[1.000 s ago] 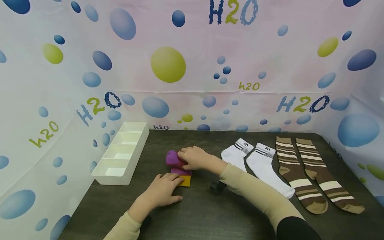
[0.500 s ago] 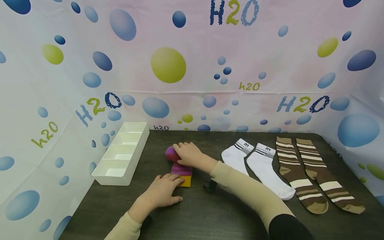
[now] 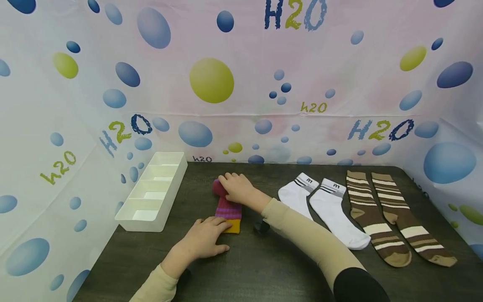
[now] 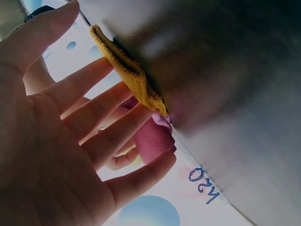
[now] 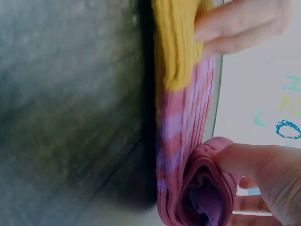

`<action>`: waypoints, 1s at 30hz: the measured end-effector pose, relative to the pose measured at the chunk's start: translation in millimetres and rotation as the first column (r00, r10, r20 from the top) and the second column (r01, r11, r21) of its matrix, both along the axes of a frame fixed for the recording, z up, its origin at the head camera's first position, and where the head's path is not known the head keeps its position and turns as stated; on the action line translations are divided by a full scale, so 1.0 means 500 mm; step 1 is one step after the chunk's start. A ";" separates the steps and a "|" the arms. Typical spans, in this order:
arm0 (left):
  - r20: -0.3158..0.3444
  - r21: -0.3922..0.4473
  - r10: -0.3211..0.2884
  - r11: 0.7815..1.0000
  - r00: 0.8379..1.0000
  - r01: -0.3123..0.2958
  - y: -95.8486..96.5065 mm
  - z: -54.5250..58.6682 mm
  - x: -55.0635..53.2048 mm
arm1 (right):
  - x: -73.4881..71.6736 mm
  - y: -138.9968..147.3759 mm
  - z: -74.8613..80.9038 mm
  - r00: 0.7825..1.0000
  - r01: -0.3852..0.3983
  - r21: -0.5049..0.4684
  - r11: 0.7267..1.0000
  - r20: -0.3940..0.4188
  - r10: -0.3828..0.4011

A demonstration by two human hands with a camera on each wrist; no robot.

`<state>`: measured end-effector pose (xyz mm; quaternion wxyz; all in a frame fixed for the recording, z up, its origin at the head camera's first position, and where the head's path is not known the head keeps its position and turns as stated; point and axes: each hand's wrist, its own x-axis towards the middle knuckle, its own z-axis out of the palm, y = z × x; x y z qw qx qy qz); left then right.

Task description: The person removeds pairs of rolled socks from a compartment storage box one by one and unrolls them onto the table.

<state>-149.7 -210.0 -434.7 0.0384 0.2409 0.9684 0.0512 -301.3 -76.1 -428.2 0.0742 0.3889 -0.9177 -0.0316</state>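
A purple and dark pink striped sock with a yellow cuff lies near the middle of the dark table; whether it is one sock or a stacked pair I cannot tell. Fingertips of my left hand rest on the cuff, its fingers nearly straight in the left wrist view. At the far end my right hand holds the rolled part, thumb on the near side and fingers behind. Layers spiral round a purple core in the right wrist view. My right palm hides part of the roll in the head view.
A white tray with several compartments stands at the table's left. To the right lie two white ankle socks and two long brown striped socks. A bubble-printed sheet rises behind the table.
My right hand has shifted away from me along the sock, the rolled end going with it. More of the striped leg shows. My left hand has stayed on the cuff.
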 end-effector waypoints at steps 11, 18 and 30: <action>0.013 0.018 -0.001 1.000 1.000 0.001 0.002 0.001 0.000 | -0.024 0.013 -0.002 0.997 -0.045 -0.014 0.999 -0.060 0.044; 0.008 0.024 0.001 1.000 1.000 -0.002 0.001 0.002 -0.003 | -0.038 0.018 0.003 1.000 0.008 -0.029 1.000 0.016 -0.007; 0.004 0.005 -0.002 1.000 1.000 0.002 0.003 0.005 0.003 | -0.047 0.044 -0.009 0.996 0.040 -0.010 0.999 0.081 -0.039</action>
